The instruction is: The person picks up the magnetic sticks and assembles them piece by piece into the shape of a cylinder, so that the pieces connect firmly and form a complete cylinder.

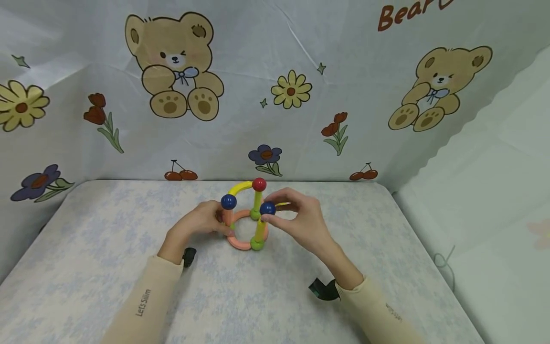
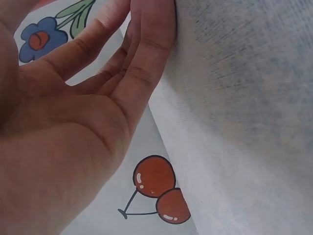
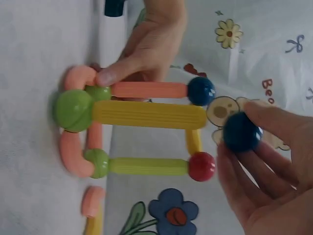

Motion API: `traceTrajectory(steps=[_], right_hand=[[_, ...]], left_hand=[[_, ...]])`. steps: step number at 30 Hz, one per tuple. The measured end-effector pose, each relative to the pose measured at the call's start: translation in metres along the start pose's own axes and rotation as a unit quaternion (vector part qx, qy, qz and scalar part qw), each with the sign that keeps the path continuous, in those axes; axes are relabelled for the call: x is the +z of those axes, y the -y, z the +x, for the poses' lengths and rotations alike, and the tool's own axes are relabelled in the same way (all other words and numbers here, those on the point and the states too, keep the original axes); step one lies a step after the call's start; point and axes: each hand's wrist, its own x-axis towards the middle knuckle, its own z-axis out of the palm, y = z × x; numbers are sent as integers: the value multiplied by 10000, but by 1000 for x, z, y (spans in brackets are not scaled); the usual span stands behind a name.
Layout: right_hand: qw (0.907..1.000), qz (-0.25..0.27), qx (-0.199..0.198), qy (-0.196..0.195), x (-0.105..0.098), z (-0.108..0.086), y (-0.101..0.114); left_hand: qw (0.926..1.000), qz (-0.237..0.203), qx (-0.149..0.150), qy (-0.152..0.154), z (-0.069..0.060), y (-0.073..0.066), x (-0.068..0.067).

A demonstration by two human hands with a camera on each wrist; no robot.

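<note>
A frame of rods and balls stands on the table, with a ring of curved pink rods [image 1: 238,243] and green balls [image 3: 74,110] at its base. My left hand [image 1: 205,219] grips its left side by a green ball and the upright pink rod [image 3: 149,90]; the left wrist view shows only the hand [image 2: 93,98]. My right hand [image 1: 302,220] pinches a blue ball [image 3: 242,132] between thumb and fingers, slightly apart from the end of an upright yellow rod [image 3: 151,114]. A curved yellow rod [image 1: 240,187] joins another blue ball [image 1: 228,201] and a red ball [image 1: 259,184] on top.
The table [image 1: 258,296] has a pale blue-patterned cover. Behind it hangs a sheet printed with bears and flowers [image 1: 291,90]. A pink piece [image 3: 93,200] and a yellow piece [image 3: 93,226] show low in the right wrist view. Dark straps [image 1: 324,289] hang near both sleeves.
</note>
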Motion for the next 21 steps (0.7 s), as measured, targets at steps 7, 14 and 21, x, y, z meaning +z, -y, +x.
traceTrajectory(steps=[7,14,21], right_hand=[[9981,134,411,450,14,-2,-2],[9985,22,409,374,9,-1,-3],[9982,-310,462,-239,0,5,-17]], left_hand=[[9999,93,122,-26,0,1,-2],[9995,136,228,-155,3,2,0],[9998,-18,153,-82,3,3,-1]])
